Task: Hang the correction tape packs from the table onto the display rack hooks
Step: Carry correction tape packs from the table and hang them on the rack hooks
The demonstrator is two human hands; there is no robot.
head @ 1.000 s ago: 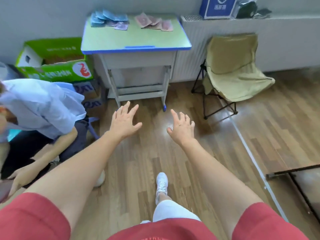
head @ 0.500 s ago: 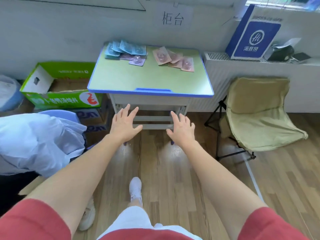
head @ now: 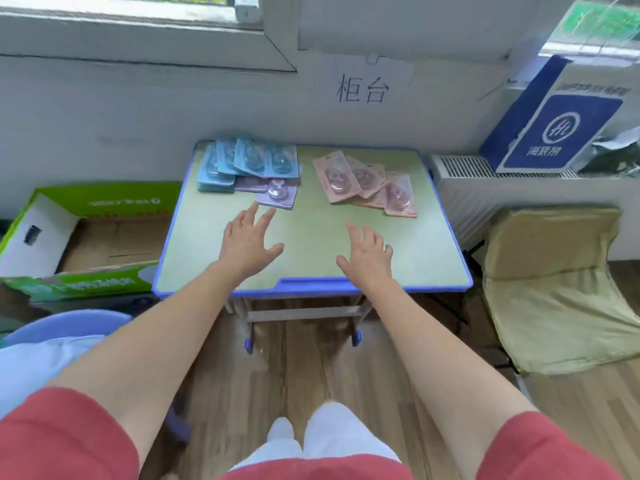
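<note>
Fingers (head: pixel 250 213) spread above table (head: pixel 311 244); sign (head: pixel 362 90): 柜台.

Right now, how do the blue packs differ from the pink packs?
The blue packs sit at the table's far left corner; the pink packs lie right of centre. Blue packs are piled thicker, partly over purple packs; pink packs fan out thinly. Both lie flat on the table.

The person wears a red top (head: pixel 311 474) with short sleeves (head: pixel 62 438), and white trousers (head: pixel 339 438).
</note>
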